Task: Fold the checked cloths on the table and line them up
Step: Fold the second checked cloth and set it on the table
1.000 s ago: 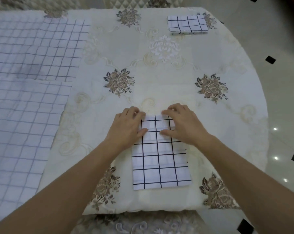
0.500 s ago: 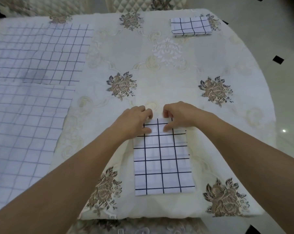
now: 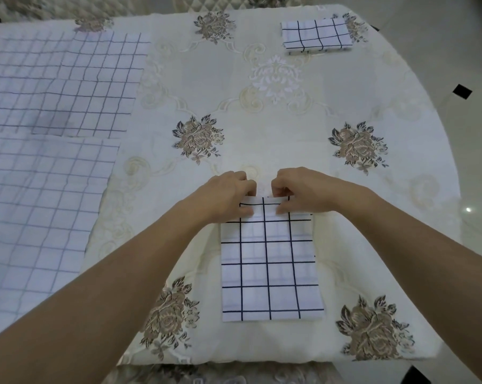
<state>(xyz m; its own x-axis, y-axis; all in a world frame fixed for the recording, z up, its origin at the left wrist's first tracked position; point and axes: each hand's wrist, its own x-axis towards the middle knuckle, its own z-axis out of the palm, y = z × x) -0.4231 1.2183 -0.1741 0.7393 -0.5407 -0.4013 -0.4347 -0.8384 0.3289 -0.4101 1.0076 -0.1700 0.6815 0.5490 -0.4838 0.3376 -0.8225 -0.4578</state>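
White with dark grid lines, the half-folded checked cloth (image 3: 270, 261) lies lengthwise by the table's near edge. The left hand (image 3: 228, 195) and right hand (image 3: 298, 189), close together, each pinch its far edge with curled fingers. 1 folded cloth (image 3: 316, 34) sits far right near the rim. 2 cloths lie spread at the left, the far spread cloth (image 3: 59, 81) and the near spread cloth (image 3: 40, 206). Bare floral tablecloth (image 3: 234, 106) stretches between.

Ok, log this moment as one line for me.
left hand: pinches strip cloth far edge | right hand: same | folded cloth: far right | unfolded cloths: left
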